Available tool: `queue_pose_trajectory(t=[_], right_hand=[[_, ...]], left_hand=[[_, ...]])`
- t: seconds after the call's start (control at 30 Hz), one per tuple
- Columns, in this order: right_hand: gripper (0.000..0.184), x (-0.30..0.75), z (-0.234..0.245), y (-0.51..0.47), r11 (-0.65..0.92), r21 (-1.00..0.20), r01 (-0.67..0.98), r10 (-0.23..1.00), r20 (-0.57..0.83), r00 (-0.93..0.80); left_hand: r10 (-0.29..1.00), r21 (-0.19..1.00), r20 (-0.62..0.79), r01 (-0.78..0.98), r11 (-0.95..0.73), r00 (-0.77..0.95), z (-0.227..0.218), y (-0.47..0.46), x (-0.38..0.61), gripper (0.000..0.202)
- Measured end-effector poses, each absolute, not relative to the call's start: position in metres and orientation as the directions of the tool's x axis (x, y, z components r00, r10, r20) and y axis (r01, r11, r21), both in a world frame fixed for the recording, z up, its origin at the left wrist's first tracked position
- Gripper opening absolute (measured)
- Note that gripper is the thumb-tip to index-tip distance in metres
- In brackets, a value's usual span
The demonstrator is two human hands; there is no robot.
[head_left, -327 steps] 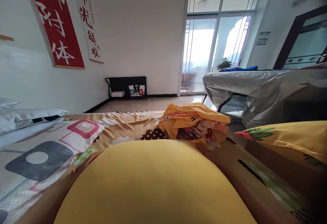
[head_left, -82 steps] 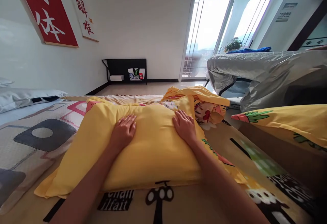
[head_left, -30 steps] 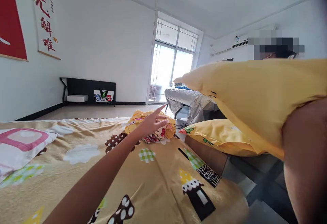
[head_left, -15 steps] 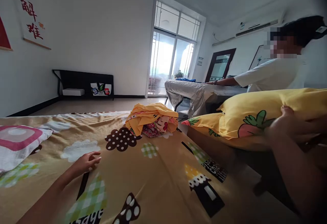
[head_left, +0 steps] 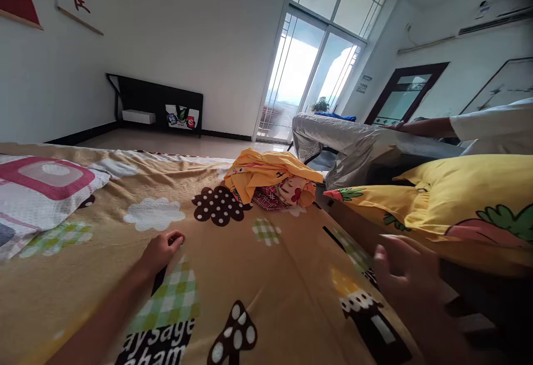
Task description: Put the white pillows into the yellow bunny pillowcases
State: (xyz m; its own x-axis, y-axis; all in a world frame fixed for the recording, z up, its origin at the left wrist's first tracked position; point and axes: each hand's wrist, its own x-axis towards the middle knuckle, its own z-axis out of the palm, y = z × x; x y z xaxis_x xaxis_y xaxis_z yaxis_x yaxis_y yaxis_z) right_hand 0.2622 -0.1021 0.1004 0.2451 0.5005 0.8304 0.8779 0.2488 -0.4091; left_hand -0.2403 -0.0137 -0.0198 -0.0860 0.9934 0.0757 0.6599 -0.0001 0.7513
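My left hand [head_left: 161, 251] hovers over or rests on the tan patterned bed sheet [head_left: 225, 265], fingers loosely bent, with nothing seen in it. On the right, my right hand [head_left: 410, 270] is slightly blurred, its thumb and fingers apart, holding nothing. It is just in front of a yellow pillow [head_left: 441, 187] printed with carrots or radishes; whether they touch I cannot tell. A crumpled bundle of orange and red printed cloth [head_left: 272, 173] sits on the sheet's far edge.
A white and pink pillow [head_left: 45, 190] lies at the left. Beyond stand a black low bench [head_left: 158, 98] with a printed bag [head_left: 182, 118], glass doors [head_left: 303, 59], and a plastic-covered table [head_left: 333, 131]. A co-worker's arm [head_left: 433, 128] reaches over that table.
My right hand has come off the yellow pillow and moved left and down, its fingers now apart. My left hand stays over the sheet. The view has shifted, so the co-worker's head is out of frame.
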Motion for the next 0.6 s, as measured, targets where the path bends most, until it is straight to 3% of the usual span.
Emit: queue_pose_trajectory(t=[0.03,0.13,0.2,0.33,0.47,0.6], right_hand=[[0.013,0.241,0.094,-0.085,0.364,-0.460,0.810,0.592,0.786,0.180],[0.013,0.181,0.093,-0.014,0.475,-0.591,0.652,0.768,0.640,0.020],[0.026,0.149,0.095,0.039,0.468,-0.710,0.526,0.832,0.554,0.006],[0.034,0.099,0.076,0.112,0.381,-0.885,0.268,0.908,0.413,0.073],[0.043,0.072,0.031,0.133,0.283,-0.959,0.002,0.956,0.283,0.080],[0.048,0.098,0.008,0.144,0.236,-0.948,-0.216,0.971,0.222,0.086]], left_hand=[[0.992,0.736,0.093,0.677,-0.015,-0.079,-0.020,-0.016,-0.239,0.036],[0.984,0.702,0.177,0.704,-0.103,-0.032,-0.021,-0.022,-0.236,0.034],[0.974,0.668,0.227,0.726,-0.166,0.014,-0.023,-0.027,-0.235,0.032],[0.963,0.628,0.266,0.749,-0.211,0.049,-0.028,-0.032,-0.232,0.031],[0.965,0.623,0.256,0.755,-0.204,0.050,-0.028,-0.033,-0.230,0.028],[0.972,0.634,0.230,0.750,-0.188,0.049,-0.025,-0.033,-0.230,0.027]])
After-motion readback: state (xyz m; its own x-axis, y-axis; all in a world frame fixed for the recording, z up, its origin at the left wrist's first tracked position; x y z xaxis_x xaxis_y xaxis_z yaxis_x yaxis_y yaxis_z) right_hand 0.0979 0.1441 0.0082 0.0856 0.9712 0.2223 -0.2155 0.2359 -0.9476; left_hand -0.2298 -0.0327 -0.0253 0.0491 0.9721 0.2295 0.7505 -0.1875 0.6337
